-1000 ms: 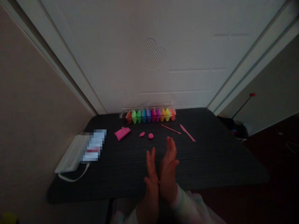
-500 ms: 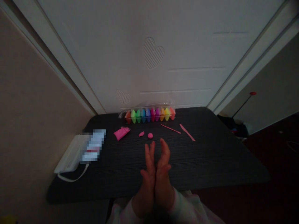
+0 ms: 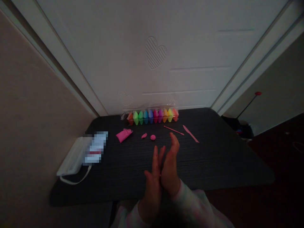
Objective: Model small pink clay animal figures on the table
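My left hand and my right hand are upright above the front of the table, palms facing and pressed together low down, fingers stretched out. Between the palms a tiny bit of pink clay peeks out; the rest of it is hidden. Beyond my fingertips lies a small round pink clay piece with a dent in its top. Left of it rests a smaller, pointed pink clay scrap. A pink modelling stick and a pink plastic knife lie to the right.
A pink clay packet lies left on the dark table. Along the back, a clear wrapper holds a row of coloured clay packs against the white door. A white box with a cable and a blurred-out phone-like item sit left.
My right hand has slid forward and right against my left palm, its fingertips now farther out. The left hand has shifted slightly right. The things on the table stay in place.
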A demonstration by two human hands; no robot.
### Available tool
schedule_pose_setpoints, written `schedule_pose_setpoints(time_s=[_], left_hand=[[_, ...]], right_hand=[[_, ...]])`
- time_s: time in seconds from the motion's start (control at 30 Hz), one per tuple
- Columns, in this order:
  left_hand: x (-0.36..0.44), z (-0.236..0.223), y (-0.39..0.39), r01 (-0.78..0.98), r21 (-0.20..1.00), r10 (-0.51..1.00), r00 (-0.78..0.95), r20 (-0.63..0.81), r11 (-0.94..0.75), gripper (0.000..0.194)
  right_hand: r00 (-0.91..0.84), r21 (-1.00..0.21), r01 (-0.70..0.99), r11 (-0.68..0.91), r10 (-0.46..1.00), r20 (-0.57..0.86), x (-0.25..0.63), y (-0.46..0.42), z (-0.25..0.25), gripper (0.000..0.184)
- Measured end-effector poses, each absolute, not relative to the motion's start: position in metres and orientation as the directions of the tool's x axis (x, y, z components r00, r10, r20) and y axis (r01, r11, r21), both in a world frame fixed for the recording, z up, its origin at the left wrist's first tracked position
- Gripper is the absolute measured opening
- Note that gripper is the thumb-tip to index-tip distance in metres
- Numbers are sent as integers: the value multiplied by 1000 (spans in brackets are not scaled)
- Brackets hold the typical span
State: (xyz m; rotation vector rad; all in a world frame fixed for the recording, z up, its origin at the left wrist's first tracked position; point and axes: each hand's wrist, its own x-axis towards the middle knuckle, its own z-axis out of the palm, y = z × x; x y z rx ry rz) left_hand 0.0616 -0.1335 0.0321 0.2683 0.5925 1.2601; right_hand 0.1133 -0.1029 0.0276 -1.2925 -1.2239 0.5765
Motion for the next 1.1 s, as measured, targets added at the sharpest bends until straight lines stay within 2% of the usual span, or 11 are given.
schedule_pose_setpoints(time_s=[0.1, 0.17, 0.27, 0.4, 0.47, 0.6, 0.7, 0.8, 0.87, 1.0, 1.1], left_hand=[[65, 33, -125, -897, 304, 910, 201, -364, 320, 66], [64, 34, -117, -930, 206, 879, 191, -436, 305, 63], [58, 37, -109, -951, 175, 855, 138, -499, 256, 59], [55, 41, -110, -936, 226, 861, 130, -492, 271, 58], [56, 42, -113, -923, 245, 863, 149, -482, 297, 59], [53, 38, -113, -894, 304, 867, 160, -472, 331, 57], [41, 32, -109, -848, 494, 885, -65, -461, 194, 51], [25, 25, -107, -736, 675, 883, -283, -374, 50, 47], [16, 19, -107, -676, 737, 873, -354, -336, 10, 46], [10, 9, -108, -642, 765, 854, -422, -304, -44, 43], [11, 4, -109, -642, 763, 854, -438, -282, -78, 39]], right_hand=[[384, -920, 307, 243, 853, 354, 122, -88, 35, 40], [388, -921, 298, 252, 849, 358, 130, -86, 38, 34], [225, -908, 295, 297, 902, 368, 143, -93, 39, 20], [-179, -794, 462, 396, 918, 353, 151, -107, 34, 8], [-246, -740, 522, 423, 906, 344, 152, -109, 31, 6], [-287, -743, 541, 393, 917, 276, 159, -103, 27, 3], [-383, -622, 660, 421, 901, 203, 171, -96, 22, 6], [-506, -506, 705, 497, 853, 132, 184, -90, 16, 11], [-478, -502, 708, 497, 860, 179, 191, -83, 14, 13], [-295, -437, 787, 436, 887, 354, 191, -60, 15, 18], [-373, -346, 796, 497, 853, 366, 176, -43, 14, 20]])
